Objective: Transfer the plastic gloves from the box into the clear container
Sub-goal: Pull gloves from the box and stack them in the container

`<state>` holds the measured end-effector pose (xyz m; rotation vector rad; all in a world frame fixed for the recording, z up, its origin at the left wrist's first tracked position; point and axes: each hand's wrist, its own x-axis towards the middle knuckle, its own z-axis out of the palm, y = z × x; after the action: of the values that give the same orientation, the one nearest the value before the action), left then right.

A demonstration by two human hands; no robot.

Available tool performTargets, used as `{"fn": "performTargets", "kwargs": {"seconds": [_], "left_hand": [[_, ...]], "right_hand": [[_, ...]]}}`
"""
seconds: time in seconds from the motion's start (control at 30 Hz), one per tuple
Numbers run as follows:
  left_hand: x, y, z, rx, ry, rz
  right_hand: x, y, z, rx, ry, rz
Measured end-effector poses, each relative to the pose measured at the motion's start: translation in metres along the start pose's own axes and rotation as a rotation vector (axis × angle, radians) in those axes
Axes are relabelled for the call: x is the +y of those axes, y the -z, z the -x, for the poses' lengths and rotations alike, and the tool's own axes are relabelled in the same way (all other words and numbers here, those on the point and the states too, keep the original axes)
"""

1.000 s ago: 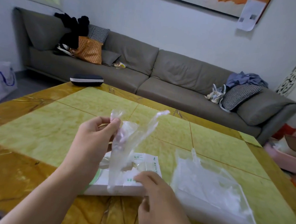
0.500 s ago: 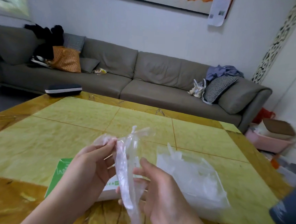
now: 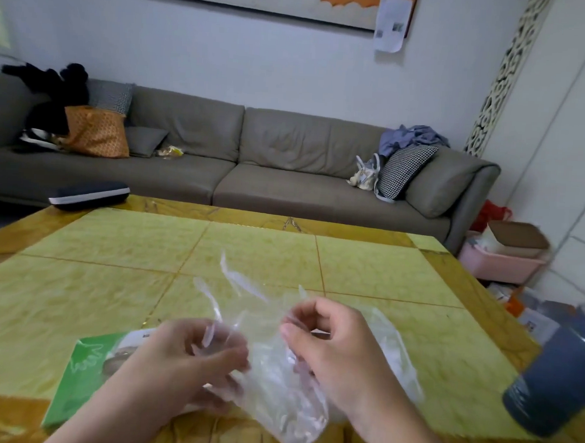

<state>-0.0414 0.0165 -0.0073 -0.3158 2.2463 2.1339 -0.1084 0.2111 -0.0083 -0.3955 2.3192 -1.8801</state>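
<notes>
On top of the yellow table lies a green box, partly under the left hand. Beside it sits a clear container, behind the right hand. Both hands pinch one thin plastic glove between them, above the table. A gray cup stands far right.

Both bare forearms reach in from the near edge, hands close together above the yellow-green tiled table. The left hand curls its fingers round a thin clear plastic glove — the right hand pinches the same film, thumb against curled fingers.
</notes>
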Motion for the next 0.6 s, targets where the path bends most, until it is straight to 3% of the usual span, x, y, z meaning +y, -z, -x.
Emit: {"fn": "performTargets", "kwargs": {"seconds": [0.2,0.37,0.5,0.6], "left_hand": [[0.005,-0.012,-0.003,0.132,-0.061,0.137],[0.007,-0.026,-0.008,0.170,-0.109,0.118],[0.020,-0.052,-0.014,0.167,-0.194,0.076],[0.026,-0.067,-0.025,0.192,-0.197,0.084]], "right_hand": [[-0.006,0.037,-0.002,0.044,-0.033,0.072],[-0.003,0.057,-0.006,0.259,-0.038,-0.014],[-0.004,0.066,-0.005,0.164,-0.165,-0.210],[0.005,0.081,-0.012,0.374,-0.142,-0.128]]}}
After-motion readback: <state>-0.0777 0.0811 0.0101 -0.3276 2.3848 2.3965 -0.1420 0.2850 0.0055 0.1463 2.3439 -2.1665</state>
